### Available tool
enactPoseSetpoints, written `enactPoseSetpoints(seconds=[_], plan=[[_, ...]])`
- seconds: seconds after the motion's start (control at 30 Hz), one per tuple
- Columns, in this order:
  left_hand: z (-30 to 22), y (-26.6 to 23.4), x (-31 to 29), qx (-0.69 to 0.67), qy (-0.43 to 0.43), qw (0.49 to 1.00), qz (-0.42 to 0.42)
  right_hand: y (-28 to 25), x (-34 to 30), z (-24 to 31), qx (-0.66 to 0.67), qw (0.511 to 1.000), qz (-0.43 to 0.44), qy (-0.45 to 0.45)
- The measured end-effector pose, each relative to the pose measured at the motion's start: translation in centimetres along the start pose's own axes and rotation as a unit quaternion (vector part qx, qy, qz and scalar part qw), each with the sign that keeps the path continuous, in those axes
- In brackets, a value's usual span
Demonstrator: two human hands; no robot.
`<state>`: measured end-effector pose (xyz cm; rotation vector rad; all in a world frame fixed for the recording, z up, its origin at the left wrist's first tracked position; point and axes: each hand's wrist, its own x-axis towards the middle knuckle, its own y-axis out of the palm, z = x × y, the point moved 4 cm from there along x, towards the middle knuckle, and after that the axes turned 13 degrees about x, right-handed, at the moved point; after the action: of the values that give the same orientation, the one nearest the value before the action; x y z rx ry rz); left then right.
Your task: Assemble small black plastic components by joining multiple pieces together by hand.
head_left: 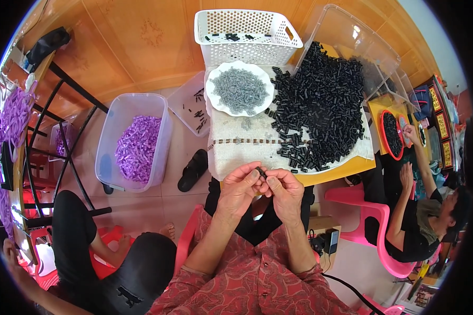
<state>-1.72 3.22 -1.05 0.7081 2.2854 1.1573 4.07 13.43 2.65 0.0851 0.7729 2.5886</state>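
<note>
In front of my chest, both hands meet over the near edge of the white cloth point(231, 161). My left hand point(237, 190) is closed, pinching a small black tubular piece point(261, 171) between thumb and fingers. My right hand point(286, 193) is closed too, its thumb and fingertips pressed on the same piece; fingers partly hide it. Just beyond, to the right, lies a large heap of short black tubular pieces point(323, 105). To its left stands a white scalloped plate point(211, 88), piled with small clear grey pieces point(240, 88).
Behind the plate is a white perforated basket point(215, 51) holding several black pieces. A clear bin point(347, 34) leans behind the heap. On the floor at left stand a bin point(163, 142) of purple pieces and a black slipper point(193, 170). People sit on both sides; one is on a pink chair point(360, 205).
</note>
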Motion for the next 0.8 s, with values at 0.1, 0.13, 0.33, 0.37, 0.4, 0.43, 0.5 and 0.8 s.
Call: enactPoseSetpoints(seconds=[0.1, 0.13, 0.33, 0.37, 0.4, 0.43, 0.5, 0.8], plan=[[-0.1, 0.1, 0.0, 0.007, -0.001, 1.0, -0.001, 0.1, -0.1, 0.0, -0.01, 1.0, -0.007, -0.011], [-0.1, 0.1, -0.1, 0.007, 0.0, 1.0, -0.001, 0.2, -0.1, 0.2, -0.021, 1.0, -0.011, -0.017], [-0.4, 0.2, -0.3, 0.042, 0.013, 0.999, -0.014, 1.3, -0.6, 0.8, -0.101, 0.993, -0.029, -0.049], [-0.5, 0.2, -0.3, 0.044, 0.019, 0.999, -0.015, 1.4, -0.6, 1.0, -0.134, 0.989, -0.036, -0.059], [-0.5, 0.2, -0.3, 0.044, 0.019, 0.999, -0.015, 1.5, -0.6, 1.0, -0.134, 0.989, -0.035, -0.059], [-0.4, 0.1, -0.3, 0.042, 0.017, 0.999, -0.015, 1.5, -0.6, 1.1, -0.137, 0.988, -0.033, -0.059], [-0.4, 0.1, -0.2, 0.038, 0.015, 0.999, -0.015, 1.6, -0.5, 1.1, -0.142, 0.988, -0.031, -0.058], [-0.4, 0.6, -0.3, -0.029, -0.023, 0.999, 0.008, 2.0, -0.7, 1.5, -0.099, 0.994, -0.004, -0.044]])
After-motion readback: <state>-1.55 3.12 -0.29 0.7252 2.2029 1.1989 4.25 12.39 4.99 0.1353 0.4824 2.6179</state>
